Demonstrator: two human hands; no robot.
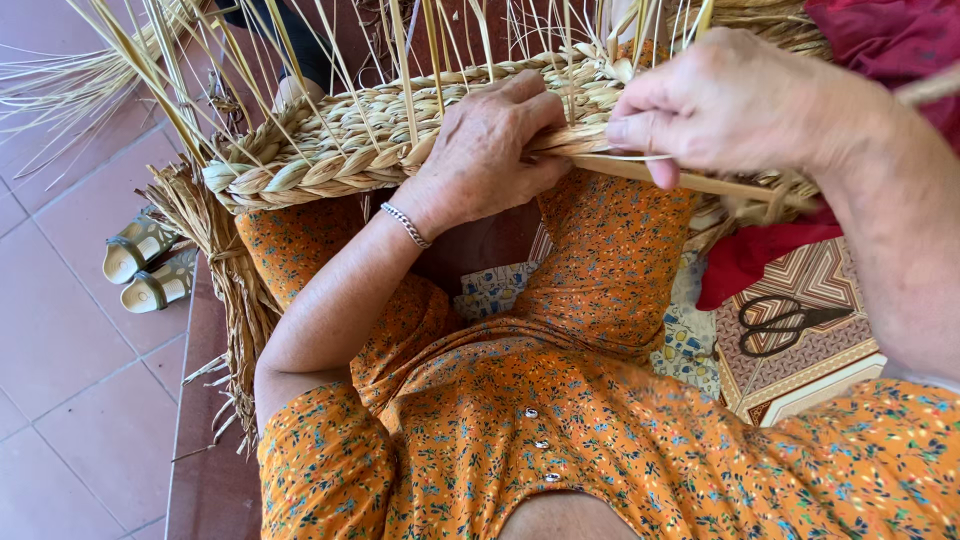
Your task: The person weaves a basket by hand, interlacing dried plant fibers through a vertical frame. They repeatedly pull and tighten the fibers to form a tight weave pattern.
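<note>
Straw strand (690, 180): pinched flat in right hand (730, 100) fingers, long axis running 3 to 9 o'clock, tip pointing toward left hand (490, 150). Left hand, the nearer to the weave, presses closed on braided basket rim (330, 150). Scissors (785, 322) at 4 o'clock on patterned mat (830, 345). Sandals (145, 262) at 9 o'clock. No labels visible.

Two hands on a braided straw basket rim.
Left hand (490, 150) presses the woven basket (340, 150); right hand (720, 100) pinches a flat straw strand (690, 180) beside it. Scissors (785, 322) lie on patterned mat (830, 290); sandals (145, 262) on tile floor (70, 380).
</note>
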